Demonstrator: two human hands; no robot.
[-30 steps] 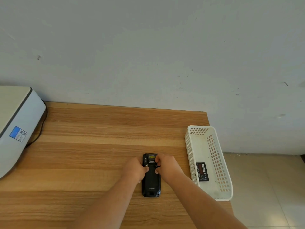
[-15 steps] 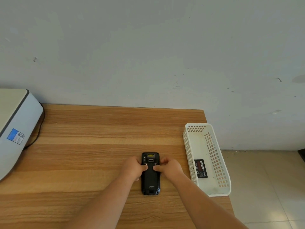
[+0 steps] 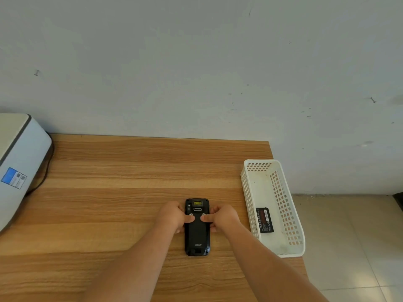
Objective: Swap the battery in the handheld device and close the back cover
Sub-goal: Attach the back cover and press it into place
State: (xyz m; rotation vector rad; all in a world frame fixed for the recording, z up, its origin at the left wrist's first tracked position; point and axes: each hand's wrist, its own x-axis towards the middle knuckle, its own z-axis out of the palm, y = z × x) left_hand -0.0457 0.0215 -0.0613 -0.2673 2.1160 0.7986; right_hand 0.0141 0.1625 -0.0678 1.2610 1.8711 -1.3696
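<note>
- I have the handheld device point(image 3: 197, 227) face down on the wooden tabletop point(image 3: 130, 171), toward the front edge and nearer the right edge than the left — its long axis runs straight away from me, scanner window at the far end.
- My left hand point(image 3: 172, 216) and right hand point(image 3: 223, 217) sit on either side of its far half, equally near. Each thumb lies on the back cover point(image 3: 197, 233) just below the two small latches, the thumb tips nearly meeting at the midline, while the fingers wrap the side edges. So both hands are closed on the device, close together but not touching.
- I judge this to be latch work on the cover. Whether the latches are locked I cannot tell; they are too small to read.
- The cover looks seated flush. It is matte black plastic, slightly ribbed down the centre, with rounded rubbery corners and a small pale logo near my end.
- A spare battery point(image 3: 264, 219) — flat, black, with a red label — lies in the white perforated plastic basket point(image 3: 257, 165) at the right edge, well apart from the hands.
- A grey-white machine point(image 3: 19, 162) sits at the left edge.
</note>
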